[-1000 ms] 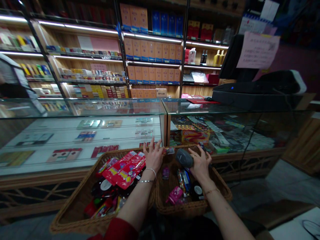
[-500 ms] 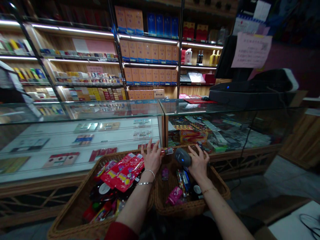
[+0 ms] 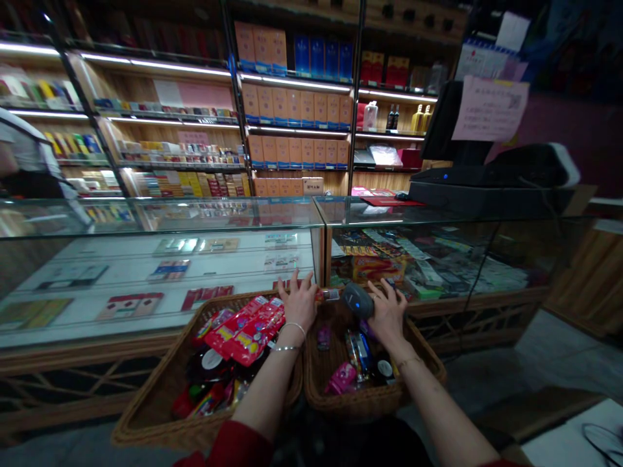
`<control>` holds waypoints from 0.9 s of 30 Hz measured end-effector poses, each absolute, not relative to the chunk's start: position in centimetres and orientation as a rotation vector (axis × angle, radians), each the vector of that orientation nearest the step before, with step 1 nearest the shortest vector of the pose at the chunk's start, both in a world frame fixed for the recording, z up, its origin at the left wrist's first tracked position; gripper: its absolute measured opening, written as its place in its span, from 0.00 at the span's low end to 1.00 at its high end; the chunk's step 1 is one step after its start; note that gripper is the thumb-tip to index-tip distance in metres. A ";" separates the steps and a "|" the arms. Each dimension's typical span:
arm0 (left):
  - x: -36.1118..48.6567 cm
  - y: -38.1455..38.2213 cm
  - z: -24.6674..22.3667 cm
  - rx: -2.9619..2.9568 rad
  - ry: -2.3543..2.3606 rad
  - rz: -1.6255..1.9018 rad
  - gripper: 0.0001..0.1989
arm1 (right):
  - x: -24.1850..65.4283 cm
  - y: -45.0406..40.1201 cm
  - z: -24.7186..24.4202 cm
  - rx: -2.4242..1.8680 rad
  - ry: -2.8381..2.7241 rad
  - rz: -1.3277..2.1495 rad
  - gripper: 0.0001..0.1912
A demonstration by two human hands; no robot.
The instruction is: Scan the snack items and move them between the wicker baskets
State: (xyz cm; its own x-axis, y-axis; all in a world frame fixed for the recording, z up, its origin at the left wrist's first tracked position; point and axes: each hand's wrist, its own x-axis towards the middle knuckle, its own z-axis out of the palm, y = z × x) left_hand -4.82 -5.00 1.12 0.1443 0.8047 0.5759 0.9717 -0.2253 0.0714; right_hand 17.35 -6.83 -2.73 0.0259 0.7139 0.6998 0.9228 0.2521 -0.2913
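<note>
My left hand (image 3: 298,303) is above the inner edge of the left wicker basket (image 3: 141,395). Pinched in it is a small red packet with a white barcode label (image 3: 331,295), pointing right. My right hand (image 3: 388,310) grips a dark grey barcode scanner (image 3: 357,300) with a blue light, its head close to the label. Red candy packets (image 3: 250,329) and a dark round container with a white label (image 3: 211,359) fill the left basket. Inside the right wicker basket (image 3: 360,403) lie a pink packet (image 3: 341,378), a small purple one (image 3: 324,337) and several other wrapped items.
Beyond the baskets runs a glass display counter (image 3: 233,224) with flat packs inside. A point-of-sale terminal (image 3: 440,123) with a paper sheet stands on it at right. Stocked shelves (image 3: 296,133) line the back wall. A person (image 3: 29,152) is behind the counter at left.
The view has shifted slightly, so the baskets and shelves sit a little further right. Both hands keep their holds, with packet and scanner still close together.
</note>
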 end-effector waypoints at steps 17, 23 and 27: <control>-16.8 -9.8 2.8 -2.113 -1.847 -0.603 0.15 | 13.4 -7.3 -2.0 -1.446 -1.832 -0.376 0.16; -20.3 -12.3 3.4 -2.310 -1.814 -0.399 0.22 | 12.9 -7.0 -2.6 -1.436 -1.827 -0.386 0.14; -20.4 -12.7 3.7 -2.314 -1.808 -0.351 0.33 | 12.6 -7.2 -2.9 -1.424 -1.823 -0.387 0.14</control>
